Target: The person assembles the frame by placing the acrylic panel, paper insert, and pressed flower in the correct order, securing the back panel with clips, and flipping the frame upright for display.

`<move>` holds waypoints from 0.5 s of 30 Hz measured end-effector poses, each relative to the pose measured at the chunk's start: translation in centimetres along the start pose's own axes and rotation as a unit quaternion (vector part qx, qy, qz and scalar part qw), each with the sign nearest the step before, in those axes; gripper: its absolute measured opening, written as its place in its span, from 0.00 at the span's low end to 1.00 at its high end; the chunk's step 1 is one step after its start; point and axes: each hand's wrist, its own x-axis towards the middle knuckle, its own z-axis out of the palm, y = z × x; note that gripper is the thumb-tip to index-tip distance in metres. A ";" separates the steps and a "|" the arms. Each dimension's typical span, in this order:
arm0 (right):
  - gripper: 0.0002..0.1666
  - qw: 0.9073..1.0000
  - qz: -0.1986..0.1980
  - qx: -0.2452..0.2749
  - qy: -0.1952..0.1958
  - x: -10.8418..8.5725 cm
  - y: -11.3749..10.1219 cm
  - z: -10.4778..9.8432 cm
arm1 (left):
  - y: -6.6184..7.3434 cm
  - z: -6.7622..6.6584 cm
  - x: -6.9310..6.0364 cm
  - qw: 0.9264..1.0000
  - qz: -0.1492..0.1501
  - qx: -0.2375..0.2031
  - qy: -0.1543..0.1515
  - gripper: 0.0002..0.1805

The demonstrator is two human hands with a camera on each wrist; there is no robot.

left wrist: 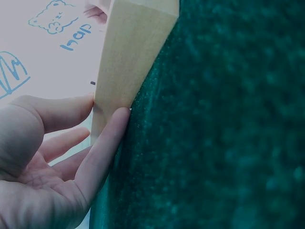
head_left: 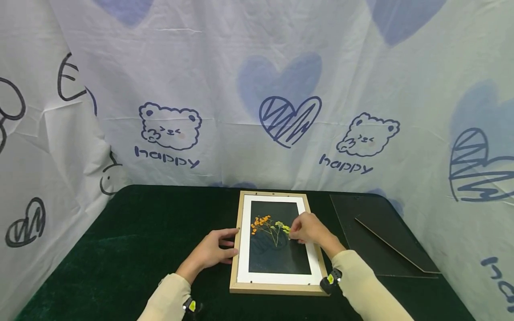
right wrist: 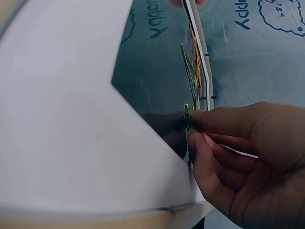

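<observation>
A light wooden frame [head_left: 279, 290] with a white mat [head_left: 242, 249] lies around a dark, glossy panel [head_left: 277, 261]. On the panel are orange flowers [head_left: 261, 220] and yellow-green flowers [head_left: 279, 224] on thin stems. My left hand [head_left: 213, 249] touches the frame's left side, its fingers fairly straight; in the left wrist view the fingertips of that hand [left wrist: 57, 162] rest against the wood [left wrist: 121, 57]. Over the panel's right part, my right hand [head_left: 311, 229] pinches a thin green sprig [right wrist: 187, 112] between thumb and finger, as the right wrist view shows.
A dark flat board [head_left: 349, 209] lies on the green cloth-covered table [head_left: 120, 249] at the right, with a thin dark piece [head_left: 401, 245] tilted on it. Behind the table hangs a pale curtain [head_left: 229, 147] printed with hearts and bears.
</observation>
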 end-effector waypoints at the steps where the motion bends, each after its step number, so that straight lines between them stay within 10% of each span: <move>1: 0.08 1.000 0.004 0.000 -0.002 0.0 -0.1 0.1 | 0.0 0.0 0.0 1.000 0.000 0.000 0.000 0.33; 15: 0.10 1.000 0.012 0.015 -0.022 -0.5 -1.6 0.8 | 0.0 0.1 0.0 1.000 0.006 -0.001 0.002 0.33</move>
